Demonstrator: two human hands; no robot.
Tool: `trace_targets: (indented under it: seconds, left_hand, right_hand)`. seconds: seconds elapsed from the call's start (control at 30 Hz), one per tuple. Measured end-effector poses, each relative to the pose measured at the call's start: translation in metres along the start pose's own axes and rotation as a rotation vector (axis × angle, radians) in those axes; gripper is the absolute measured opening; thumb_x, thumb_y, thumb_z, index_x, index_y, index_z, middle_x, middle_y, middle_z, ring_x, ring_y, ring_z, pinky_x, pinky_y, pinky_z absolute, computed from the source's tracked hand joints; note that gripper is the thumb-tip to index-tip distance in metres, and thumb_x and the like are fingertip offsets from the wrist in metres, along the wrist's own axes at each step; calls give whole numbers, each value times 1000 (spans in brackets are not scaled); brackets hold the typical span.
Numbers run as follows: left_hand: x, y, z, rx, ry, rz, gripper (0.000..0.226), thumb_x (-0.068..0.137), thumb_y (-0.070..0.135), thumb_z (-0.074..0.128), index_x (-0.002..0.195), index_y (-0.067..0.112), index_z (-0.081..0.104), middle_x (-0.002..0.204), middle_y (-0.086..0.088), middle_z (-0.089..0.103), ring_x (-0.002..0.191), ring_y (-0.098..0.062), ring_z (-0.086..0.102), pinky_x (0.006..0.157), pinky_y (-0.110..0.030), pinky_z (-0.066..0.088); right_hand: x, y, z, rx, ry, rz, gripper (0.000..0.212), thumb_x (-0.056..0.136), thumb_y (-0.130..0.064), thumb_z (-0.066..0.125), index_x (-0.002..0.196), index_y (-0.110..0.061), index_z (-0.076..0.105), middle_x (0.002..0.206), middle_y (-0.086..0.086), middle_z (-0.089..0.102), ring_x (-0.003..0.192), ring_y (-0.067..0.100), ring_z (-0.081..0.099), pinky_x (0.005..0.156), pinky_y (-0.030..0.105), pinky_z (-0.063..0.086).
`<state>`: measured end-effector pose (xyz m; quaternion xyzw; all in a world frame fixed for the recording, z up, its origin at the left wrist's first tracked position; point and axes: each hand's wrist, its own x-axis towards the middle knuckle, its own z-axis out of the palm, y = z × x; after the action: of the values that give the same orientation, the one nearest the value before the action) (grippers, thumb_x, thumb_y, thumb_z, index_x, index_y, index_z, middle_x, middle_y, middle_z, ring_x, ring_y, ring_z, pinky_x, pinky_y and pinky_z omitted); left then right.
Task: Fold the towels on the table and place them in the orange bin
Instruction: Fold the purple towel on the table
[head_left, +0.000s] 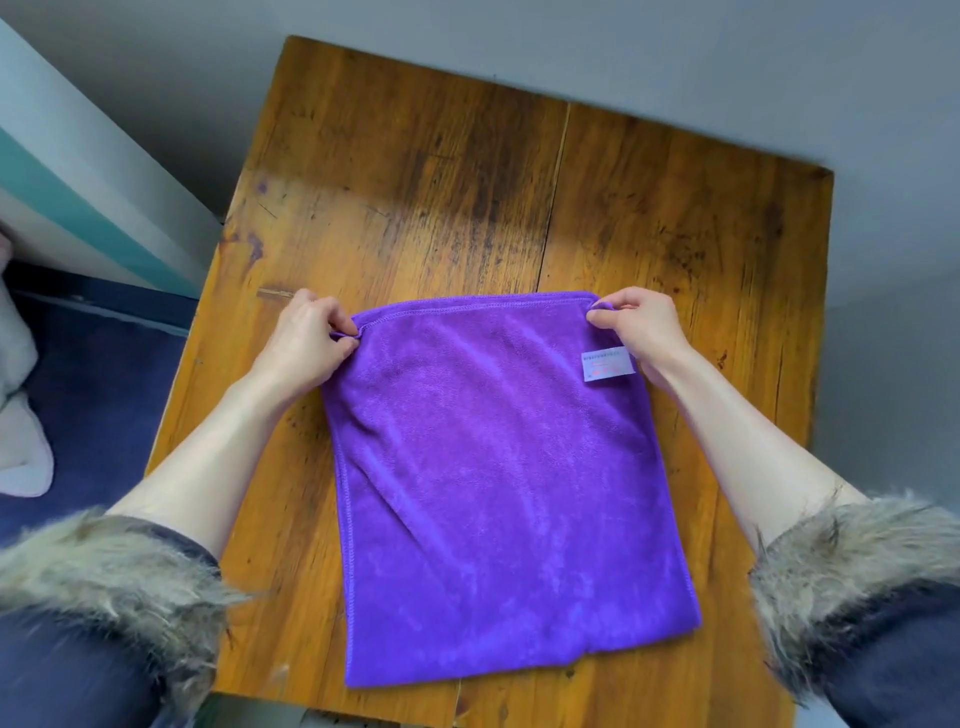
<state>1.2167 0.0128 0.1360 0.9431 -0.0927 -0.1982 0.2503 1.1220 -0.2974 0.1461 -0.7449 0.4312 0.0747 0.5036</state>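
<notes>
Two corners of one purple towel (498, 467) are pinched in my hands, left hand (306, 338) on the far left corner, right hand (639, 327) on the far right, so the edge stays taut and square for the fold. It lies flat on the worktop (415, 197), near edge towards me, its label (608, 366) face up by my right wrist. No orange bin is in view, and the label's print is too small to read.

The purple towel (498, 493) lies folded flat on the wooden table (415, 197), white label up.
</notes>
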Motion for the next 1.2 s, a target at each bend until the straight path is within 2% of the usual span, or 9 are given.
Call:
trace_targets:
  seconds: [0.1, 0.23, 0.3, 0.5, 0.67, 0.83, 0.9, 1.07, 1.2]
  left_hand:
    - [-3, -1, -1, -119, 48, -105, 6, 82, 12, 67, 87, 8, 66, 87, -5, 59, 82, -18, 51, 73, -24, 34]
    - [-7, -11, -5, -234, 31, -74, 1, 86, 15, 63, 86, 14, 63, 89, -2, 63, 85, -16, 55, 76, -26, 39]
    - [-10, -14, -10, -310, 52, -75, 1, 87, 14, 63, 86, 14, 62, 89, -2, 62, 82, -13, 55, 74, -24, 42]
    - [-22, -9, -35, -494, 78, -31, 10, 89, 11, 59, 81, 16, 63, 77, 7, 63, 60, 10, 54, 60, -3, 41]
    - [-41, 13, -71, -568, 115, 34, 17, 87, 9, 61, 75, 21, 63, 61, 24, 65, 58, 9, 56, 61, -2, 43]
    - [-59, 41, -119, -613, 164, 168, 15, 86, 9, 63, 75, 19, 65, 66, 10, 66, 61, 7, 58, 62, -3, 44]
    - [-64, 50, -139, -631, 167, 219, 14, 86, 10, 63, 75, 19, 65, 64, 12, 67, 61, 6, 59, 61, -4, 44]
    - [-73, 65, -189, -685, 160, 325, 20, 85, 10, 65, 71, 23, 69, 66, 12, 68, 62, -4, 59, 65, -20, 50]
    - [-84, 79, -220, -660, 173, 437, 30, 84, 7, 65, 68, 32, 70, 67, 18, 68, 62, 4, 59, 64, -7, 47]
  right_hand:
    - [-2, -4, -3, 74, -49, 50, 20, 78, -3, 70, 66, -16, 62, 79, 3, 62, 76, 19, 60, 69, 30, 50]
    - [-4, -5, -5, 97, -61, 5, 18, 80, -4, 69, 69, -16, 62, 78, 2, 62, 69, 12, 57, 58, 19, 47]
    - [-5, -5, -9, 171, -5, -30, 17, 82, -5, 66, 70, -16, 62, 77, 0, 61, 70, 11, 57, 59, 17, 47]
    - [-18, -7, -32, 294, 35, -79, 9, 88, -16, 62, 80, -17, 66, 87, 4, 65, 82, 14, 61, 70, 24, 49]
    - [-51, -28, -61, 429, 48, -101, 7, 88, -12, 61, 86, -10, 68, 87, 10, 67, 76, 16, 63, 69, 24, 51]
    - [-97, -58, -91, 634, 76, -152, 5, 86, -6, 62, 86, -3, 66, 69, 4, 69, 61, 11, 63, 59, 21, 52]
    - [-118, -70, -101, 670, 91, -185, 5, 86, -6, 62, 85, -3, 66, 66, 2, 68, 59, 11, 61, 59, 21, 51]
    - [-169, -99, -123, 802, 117, -266, 3, 85, -3, 61, 84, -4, 63, 66, 2, 68, 61, 12, 61, 62, 23, 51]
    - [-205, -115, -138, 821, 120, -358, 6, 79, -2, 66, 82, -4, 61, 62, -1, 68, 58, 8, 62, 57, 19, 51]
